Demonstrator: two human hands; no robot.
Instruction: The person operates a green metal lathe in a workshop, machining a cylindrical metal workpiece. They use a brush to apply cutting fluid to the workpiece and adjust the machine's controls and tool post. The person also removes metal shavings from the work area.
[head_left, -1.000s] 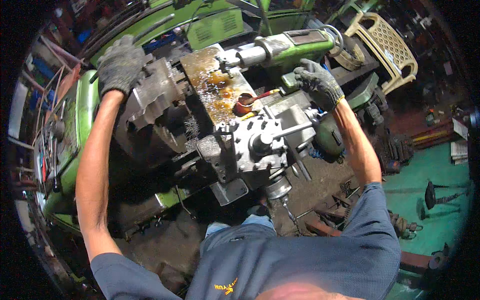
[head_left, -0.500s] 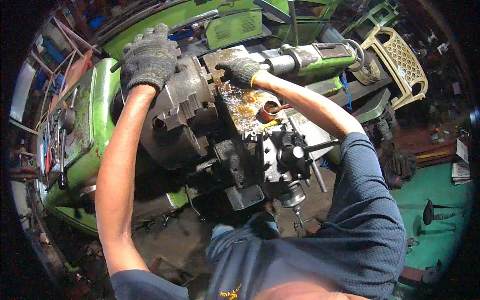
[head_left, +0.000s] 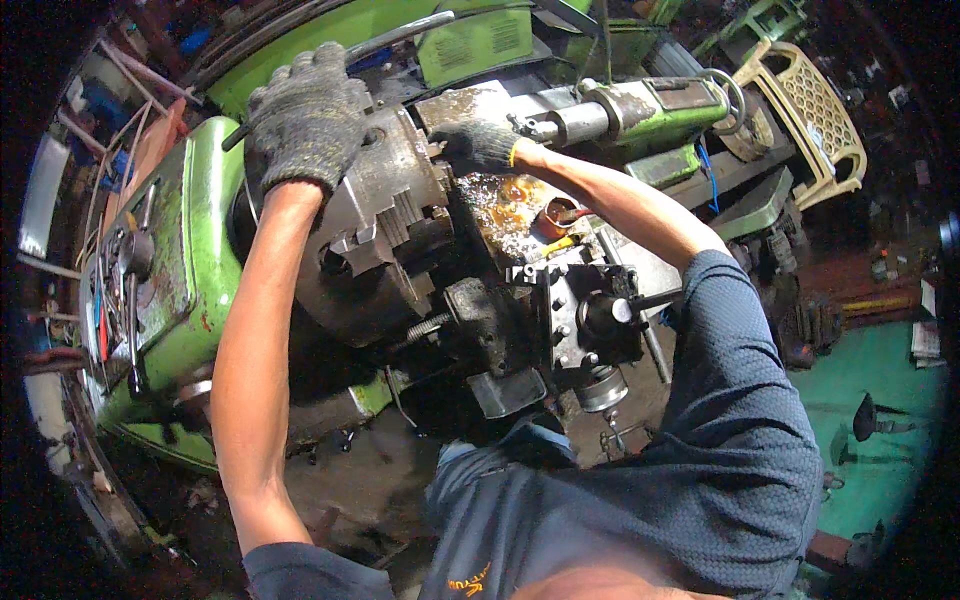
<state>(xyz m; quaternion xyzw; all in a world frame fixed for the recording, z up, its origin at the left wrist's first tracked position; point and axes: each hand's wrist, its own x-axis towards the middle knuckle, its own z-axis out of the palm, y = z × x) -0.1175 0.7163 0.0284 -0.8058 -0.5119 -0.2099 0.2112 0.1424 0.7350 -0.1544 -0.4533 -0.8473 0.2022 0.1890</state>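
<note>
Grey steel chuck [head_left: 385, 205] sits at 10 o'clock from view centre. Left hand [head_left: 308, 122] (knit glove, oil-stained) lies over its 11 o'clock side, back up, fingers close together; can't tell if it's gripping. Right hand [head_left: 482, 148], gloved too, at chuck's 2 o'clock, fingertips by its face; grip hidden. Oily plate [head_left: 497, 212] below it, red cup [head_left: 553, 222] towards 5. Tool post [head_left: 590, 312] at chuck's 4 o'clock.

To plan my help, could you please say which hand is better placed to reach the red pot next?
Probably the right hand: it looks nearer the red pot, while the left hand is farther away, by the chuck.
</note>
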